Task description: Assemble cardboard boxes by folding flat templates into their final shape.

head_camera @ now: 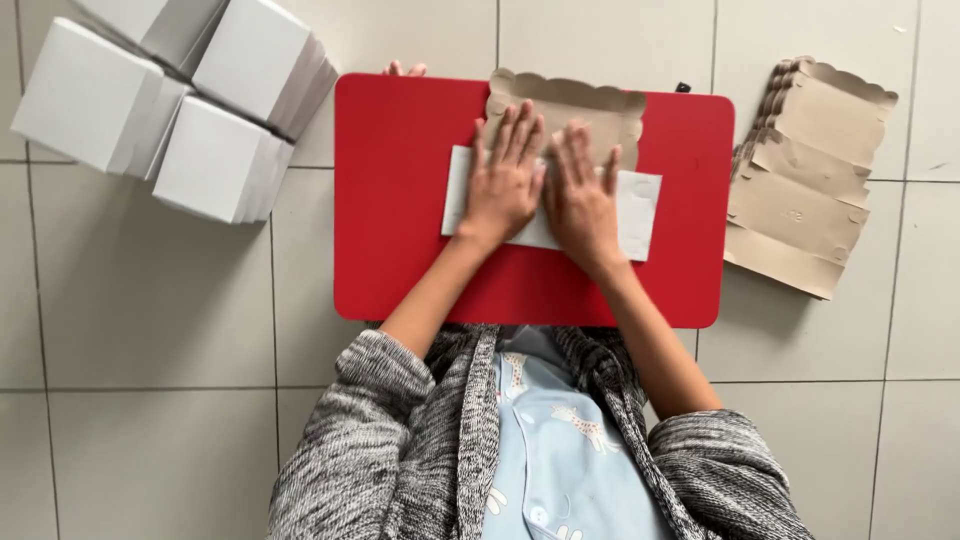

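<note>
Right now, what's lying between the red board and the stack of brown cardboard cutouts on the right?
Nothing: in the head view, only a bare strip of grey floor tile separates the red board from the stack of brown cardboard cutouts.

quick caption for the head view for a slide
Left hand and right hand press flat on a scalloped brown cardboard sheet over the red board, white boxes stacked nearby.

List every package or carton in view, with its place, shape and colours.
White folded boxes: upper left on the floor, square, stacked in a cluster.
Flat carton blank: on the red board under both hands, white and brown, scalloped edge.
Stack of brown blanks: right of the board, scalloped edges.
</note>
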